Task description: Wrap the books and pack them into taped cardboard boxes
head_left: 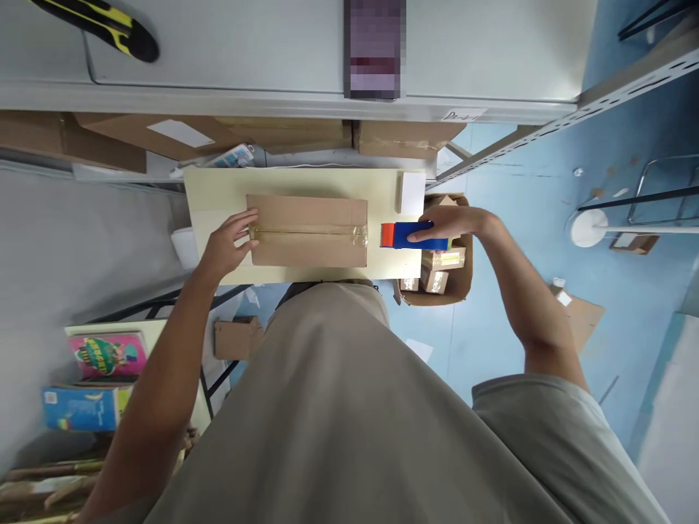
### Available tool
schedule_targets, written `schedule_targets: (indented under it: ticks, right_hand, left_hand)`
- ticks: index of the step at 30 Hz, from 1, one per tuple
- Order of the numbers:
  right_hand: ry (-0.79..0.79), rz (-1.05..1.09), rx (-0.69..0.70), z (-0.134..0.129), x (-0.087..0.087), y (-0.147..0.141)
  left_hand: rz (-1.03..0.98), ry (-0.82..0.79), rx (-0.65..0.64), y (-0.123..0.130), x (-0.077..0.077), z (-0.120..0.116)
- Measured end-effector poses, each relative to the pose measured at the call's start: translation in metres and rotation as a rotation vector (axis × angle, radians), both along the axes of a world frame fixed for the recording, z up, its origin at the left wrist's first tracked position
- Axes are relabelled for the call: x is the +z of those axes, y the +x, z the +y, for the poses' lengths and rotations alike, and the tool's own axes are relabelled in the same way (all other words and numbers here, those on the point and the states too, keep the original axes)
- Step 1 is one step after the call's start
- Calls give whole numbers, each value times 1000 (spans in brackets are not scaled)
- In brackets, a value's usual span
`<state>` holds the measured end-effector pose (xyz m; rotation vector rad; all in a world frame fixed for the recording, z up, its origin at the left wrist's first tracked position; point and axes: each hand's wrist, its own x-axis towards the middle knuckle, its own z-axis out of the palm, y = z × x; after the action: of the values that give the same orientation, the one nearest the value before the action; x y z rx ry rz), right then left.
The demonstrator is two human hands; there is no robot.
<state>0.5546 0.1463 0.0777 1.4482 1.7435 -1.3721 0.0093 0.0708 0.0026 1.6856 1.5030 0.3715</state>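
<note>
A closed cardboard box [311, 251] lies lengthwise on a pale yellow board or tabletop [218, 193]. Clear tape runs along its middle seam and folds over toward the right end. My left hand [229, 240] is at the box's left end, fingers apart, fingertips touching the cardboard. To the right of the box, my right hand [445, 222] grips a blue tape dispenser [412, 236] with an orange toothed end pointing at the box. A small gap separates dispenser and box. The tape roll is hidden.
A white block [412, 193] sits at the board's back right corner. Beside the board is an open carton [464, 280] of small boxes. Behind stands a metal shelf [245, 58] with a yellow-black utility knife [117, 33]. At left are a white bin [186, 247] and colourful packages [81, 407].
</note>
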Motion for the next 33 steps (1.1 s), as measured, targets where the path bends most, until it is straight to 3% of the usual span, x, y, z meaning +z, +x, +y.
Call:
schedule_targets:
  ticks: [5, 14, 20, 25, 33]
  right_hand:
    - [-73, 45, 30, -4, -27, 6]
    - [-73, 163, -28, -8, -17, 25]
    - [-86, 167, 60, -2, -28, 27]
    - [-46, 52, 111, -10, -33, 6]
    - [248, -185, 165, -62, -31, -50]
  left_hand:
    - [27, -16, 35, 3, -1, -3]
    - [49, -32, 81, 7, -3, -4]
    - [56, -12, 111, 10, -6, -7]
    - [66, -6, 121, 11, -9, -8]
    - [138, 81, 73, 22, -8, -17]
